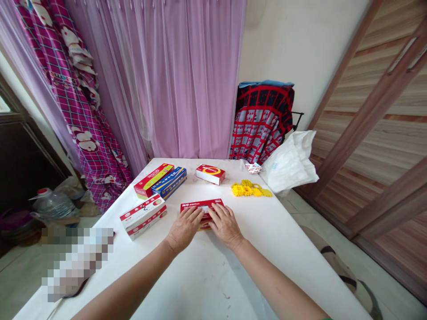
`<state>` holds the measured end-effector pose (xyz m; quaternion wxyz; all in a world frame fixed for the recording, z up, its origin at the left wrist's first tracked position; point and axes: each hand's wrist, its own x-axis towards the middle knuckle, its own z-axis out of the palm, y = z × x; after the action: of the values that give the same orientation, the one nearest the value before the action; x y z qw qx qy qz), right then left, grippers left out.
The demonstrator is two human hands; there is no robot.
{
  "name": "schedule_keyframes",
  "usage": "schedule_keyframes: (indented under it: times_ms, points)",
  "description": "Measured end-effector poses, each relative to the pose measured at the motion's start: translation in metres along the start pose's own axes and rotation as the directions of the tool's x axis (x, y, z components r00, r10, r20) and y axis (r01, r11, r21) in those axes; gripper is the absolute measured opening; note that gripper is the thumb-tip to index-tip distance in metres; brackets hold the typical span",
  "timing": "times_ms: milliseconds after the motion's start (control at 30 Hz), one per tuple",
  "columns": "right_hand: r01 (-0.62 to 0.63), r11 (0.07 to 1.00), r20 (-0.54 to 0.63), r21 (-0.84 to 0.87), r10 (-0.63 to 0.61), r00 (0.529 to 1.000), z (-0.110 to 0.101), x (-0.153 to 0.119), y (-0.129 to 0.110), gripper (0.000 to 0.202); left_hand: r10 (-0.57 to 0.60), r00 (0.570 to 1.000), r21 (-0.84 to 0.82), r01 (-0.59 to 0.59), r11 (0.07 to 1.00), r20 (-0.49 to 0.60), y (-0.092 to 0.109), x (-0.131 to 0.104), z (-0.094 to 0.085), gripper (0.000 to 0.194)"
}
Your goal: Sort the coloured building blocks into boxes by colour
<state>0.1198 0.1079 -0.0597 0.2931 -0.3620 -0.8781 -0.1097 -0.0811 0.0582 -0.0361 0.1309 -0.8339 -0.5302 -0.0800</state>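
Flat red cardboard box (201, 209) at table (207, 275) centre, under left hand (184, 227) and right hand (226, 224). White-and-red carton (143, 216) at 9 o'clock; small red box (210, 174) at 12; yellow plastic gears (250, 189) at 2.

A big white table (207, 275) holds everything. Near the middle lies a flat red box (200, 207), with two hands resting on top of it. To its left sits a white box with red stripes (143, 216). Farther back, a long red and yellow box (152, 179) touches a long blue box (170, 182). A small red and white box (210, 174) sits near a pile of yellow plastic pieces (250, 190). A white plastic bag (289, 163) rests at the right corner.
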Motion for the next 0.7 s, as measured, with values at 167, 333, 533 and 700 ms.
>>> schedule_keyframes:
  times_ms: [167,333,533,700]
  points:
    - [-0.063,0.997,-0.016,0.040,0.064,0.998,-0.006,-0.002,0.001,0.052,-0.012,1.000,-0.019,0.012,1.000,0.017,-0.007,0.000,-0.016,0.051]
    - [-0.075,0.995,-0.013,0.065,0.076,0.997,-0.003,-0.006,0.006,0.056,-0.054,0.996,-0.008,0.054,0.998,0.067,-0.018,0.005,-0.024,0.073]
    - [-0.117,0.992,-0.051,0.048,0.119,0.992,0.006,-0.010,0.008,0.049,-0.017,0.983,0.012,0.015,1.000,0.183,-0.018,0.015,-0.026,0.095]
    - [-0.127,0.990,-0.113,0.065,0.133,0.985,0.015,-0.012,0.007,0.043,-0.024,0.976,0.023,0.020,1.000,0.219,-0.010,0.016,-0.025,0.085]
